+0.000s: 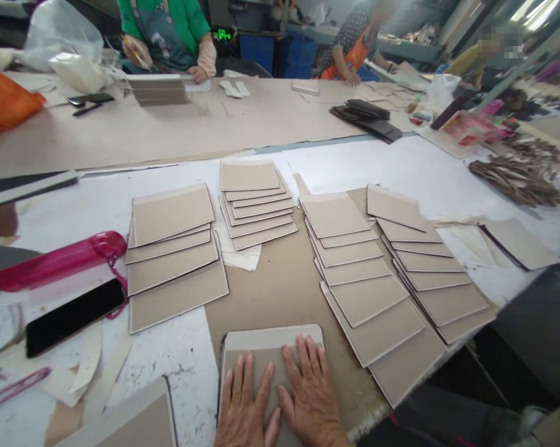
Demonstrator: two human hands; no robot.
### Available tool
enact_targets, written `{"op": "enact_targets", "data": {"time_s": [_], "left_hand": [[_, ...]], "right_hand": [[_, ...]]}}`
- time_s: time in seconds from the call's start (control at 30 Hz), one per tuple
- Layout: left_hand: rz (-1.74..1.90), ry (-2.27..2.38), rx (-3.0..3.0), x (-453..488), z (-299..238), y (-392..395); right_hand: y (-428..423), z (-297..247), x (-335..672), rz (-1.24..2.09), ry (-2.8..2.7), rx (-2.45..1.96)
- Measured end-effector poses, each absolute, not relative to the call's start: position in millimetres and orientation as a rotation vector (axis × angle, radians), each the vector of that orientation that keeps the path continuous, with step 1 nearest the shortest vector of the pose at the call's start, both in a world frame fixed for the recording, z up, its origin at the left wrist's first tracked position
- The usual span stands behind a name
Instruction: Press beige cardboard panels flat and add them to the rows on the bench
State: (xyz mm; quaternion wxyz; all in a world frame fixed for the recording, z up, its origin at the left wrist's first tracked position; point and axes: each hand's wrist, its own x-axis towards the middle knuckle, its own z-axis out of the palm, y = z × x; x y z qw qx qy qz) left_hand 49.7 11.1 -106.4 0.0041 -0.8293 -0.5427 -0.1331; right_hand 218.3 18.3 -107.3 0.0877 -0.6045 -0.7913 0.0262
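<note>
Both palms lie flat on a beige, dark-edged panel point(280, 337) near the table's front edge; it seems to top a small stack. My left hand point(245, 403) covers the panel's left part, its fingers stretched out and the thumb apart. Over the right part rests my right hand point(310, 391), fingers extended forward. Beyond them, similar panels overlap in fanned rows: a left row point(175, 248), a middle row point(256, 198), a right row point(354, 261) and a far-right row point(429, 261). Another panel point(135, 416) shows partly at the bottom left.
A black phone point(77, 316), a pink case point(61, 261) and a pink-handled tool point(17, 388) lie left among paper scraps. Dark pieces point(366, 118) are stacked at the back. Co-workers stand across the table, one in a green top point(168, 31). Brown strips point(517, 177) are heaped right.
</note>
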Motion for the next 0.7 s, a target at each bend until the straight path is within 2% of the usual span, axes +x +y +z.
{"op": "enact_targets", "data": {"time_s": [0.17,0.3,0.47,0.7], "left_hand": [[-0.455,-1.654,-2.578,50.9,-105.2,10.9],[-0.653,-1.986,-2.397,39.8,-106.7,-3.3],[-0.979,-2.48,-2.26,16.2,-111.2,-24.9],[-1.357,-2.69,-2.114,18.7,-105.8,-24.2]], "right_hand": [[19.2,-110.7,220.8,0.054,-2.311,-1.756],[8.8,-109.9,230.6,-0.007,-1.973,-1.963],[-9.2,-94.7,240.3,0.284,-1.705,-2.245],[-3.1,-63.1,235.9,0.489,-1.543,-2.211]]}}
